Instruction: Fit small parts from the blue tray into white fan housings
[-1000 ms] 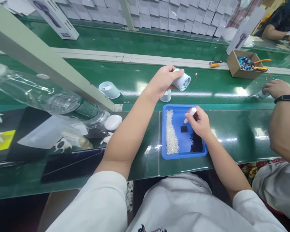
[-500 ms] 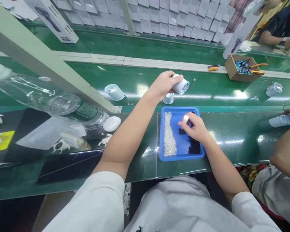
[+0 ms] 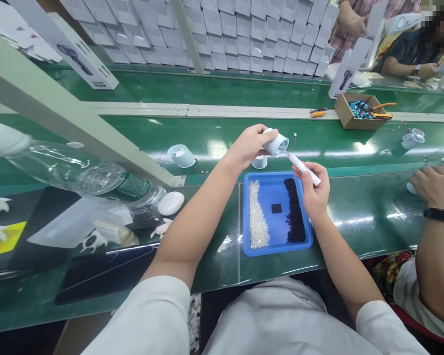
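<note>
My left hand (image 3: pixel 257 143) is closed round a pale blue cylindrical housing (image 3: pixel 273 144), tilted so that its open end faces right. A thin wire with a small connector (image 3: pixel 295 135) sticks out beyond it. My right hand (image 3: pixel 315 187) grips a white pen-style screwdriver (image 3: pixel 304 168), whose thin metal tip is at the housing's open end; whether it touches a part inside I cannot tell. Below both hands lies a blue tray (image 3: pixel 257 252) with clear small pieces (image 3: pixel 258 217), black small pieces (image 3: pixel 295 212) and a black square block (image 3: pixel 276 208) between them.
Two similar housings, one at left (image 3: pixel 181 156) and one behind my left hand (image 3: pixel 259 161), stand on the green bench. A cardboard box (image 3: pixel 357 113) is at back right. A plastic bottle (image 3: pixel 85 162) and slanted post (image 3: pixel 107 113) are at left. A co-worker's hand (image 3: pixel 434 185) works at right.
My right hand has lifted from the tray, bringing the screwdriver up to the housing's open end. My left hand still holds the housing. The view has shifted slightly, and the co-worker's arm at right has moved.
</note>
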Motion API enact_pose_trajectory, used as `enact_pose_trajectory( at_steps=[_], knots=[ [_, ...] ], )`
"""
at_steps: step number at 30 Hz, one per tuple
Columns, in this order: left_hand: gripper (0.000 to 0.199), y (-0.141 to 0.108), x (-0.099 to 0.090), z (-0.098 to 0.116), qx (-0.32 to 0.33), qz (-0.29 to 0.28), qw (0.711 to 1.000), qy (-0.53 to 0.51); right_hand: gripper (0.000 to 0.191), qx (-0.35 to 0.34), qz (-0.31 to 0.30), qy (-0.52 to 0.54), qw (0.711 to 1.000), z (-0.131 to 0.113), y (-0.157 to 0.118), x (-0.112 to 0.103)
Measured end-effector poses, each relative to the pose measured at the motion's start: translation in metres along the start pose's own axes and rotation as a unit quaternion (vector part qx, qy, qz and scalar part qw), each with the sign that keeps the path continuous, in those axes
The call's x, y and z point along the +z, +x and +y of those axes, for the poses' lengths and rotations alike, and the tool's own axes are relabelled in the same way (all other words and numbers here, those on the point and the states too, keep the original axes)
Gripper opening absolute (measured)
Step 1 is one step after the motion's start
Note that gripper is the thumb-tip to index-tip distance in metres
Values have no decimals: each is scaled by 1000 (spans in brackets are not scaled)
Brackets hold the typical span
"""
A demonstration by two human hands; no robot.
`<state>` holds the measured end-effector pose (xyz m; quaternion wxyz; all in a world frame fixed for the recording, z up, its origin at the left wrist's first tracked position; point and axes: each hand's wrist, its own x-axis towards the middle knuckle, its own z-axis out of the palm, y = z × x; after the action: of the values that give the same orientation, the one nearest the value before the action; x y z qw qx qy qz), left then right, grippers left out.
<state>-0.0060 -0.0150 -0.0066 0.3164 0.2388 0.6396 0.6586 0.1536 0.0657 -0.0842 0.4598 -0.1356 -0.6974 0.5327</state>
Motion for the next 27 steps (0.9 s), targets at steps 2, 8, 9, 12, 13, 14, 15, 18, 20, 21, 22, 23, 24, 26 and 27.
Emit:
enact_pose_trajectory(
  at_steps=[2, 8, 9, 12, 13, 14, 15, 18, 20, 21, 22, 23, 24, 26, 27],
  knots=[
    [18, -1, 2, 0, 3, -9, 1000, 2, 26, 1, 2, 10, 1000, -1, 0, 1],
    [17, -7, 9, 3, 0, -18, 1000, -1, 28, 3, -14, 31, 999, -1, 1, 0],
    [17, -8, 10, 4, -2, -22, 1000, 2, 29, 1, -17, 31, 999, -1, 1, 0],
    [17, -9, 16, 3, 11, -10, 1000, 13, 31, 5, -25, -5, 1000, 1, 1, -2],
    [19, -9, 18, 2, 29, 10, 999, 10, 31, 11, -28, -33, 999, 1, 1, -2],
    [22, -8, 22, -1, 55, 41, 998, 2, 31, 18, -37, -63, 997, 0, 0, -3],
    [25, -8, 25, -4, 85, 76, 993, -11, 31, 24, -54, -92, 994, -1, -1, -2],
    [32, -6, 37, -17, 161, 162, 972, -56, 32, 41, -135, -145, 979, -7, -4, -1],
    [35, -4, 43, -26, 175, 184, 964, -81, 35, 51, -176, -147, 972, -11, -6, 1],
    [36, -4, 44, -30, 175, 186, 962, -93, 38, 57, -184, -140, 971, -13, -7, 2],
    [37, -3, 46, -34, 172, 187, 962, -105, 42, 63, -188, -128, 972, -14, -7, 3],
    [37, -2, 46, -37, 168, 186, 961, -118, 46, 70, -188, -111, 973, -14, -8, 3],
    [37, -1, 46, -40, 166, 185, 960, -130, 49, 78, -189, -89, 975, -13, -9, 4],
    [38, 0, 45, -44, 168, 186, 957, -145, 55, 95, -192, -39, 976, -11, -10, 5],
    [38, 1, 44, -45, 172, 187, 956, -147, 57, 102, -194, -16, 975, -10, -11, 6]
  ],
)
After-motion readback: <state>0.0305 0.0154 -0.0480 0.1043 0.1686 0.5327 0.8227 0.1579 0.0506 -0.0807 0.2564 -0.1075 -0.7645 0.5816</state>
